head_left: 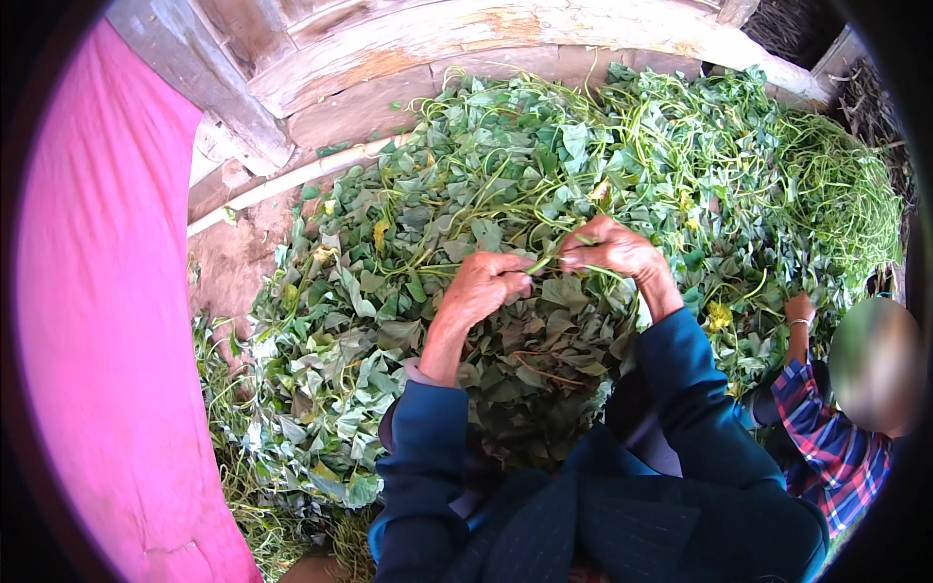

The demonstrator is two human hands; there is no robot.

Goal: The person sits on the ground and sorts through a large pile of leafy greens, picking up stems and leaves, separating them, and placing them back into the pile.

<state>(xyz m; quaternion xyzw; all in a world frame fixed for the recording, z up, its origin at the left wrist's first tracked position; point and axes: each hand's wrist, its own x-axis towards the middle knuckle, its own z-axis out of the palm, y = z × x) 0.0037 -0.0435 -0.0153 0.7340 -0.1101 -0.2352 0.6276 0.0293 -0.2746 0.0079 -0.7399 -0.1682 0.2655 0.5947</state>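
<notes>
Leaf heap [573, 335] beneath left hand [486, 285] and right hand [614, 251]. From hands: cloth [121, 321] at 9 o'clock; pole [301, 176] at 10; wooden beam [525, 41] at 12, behind heap; stem tangle [847, 189] between 2 and 3; co-worker [836, 449] at 4.

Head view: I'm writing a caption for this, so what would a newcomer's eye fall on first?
The bright pink cloth down the left side would probably catch the eye first, then the broad heap of green leafy vines across the middle. Over the heap, the left hand and right hand hold green stems close together; a person in a plaid shirt is at lower right.
</notes>
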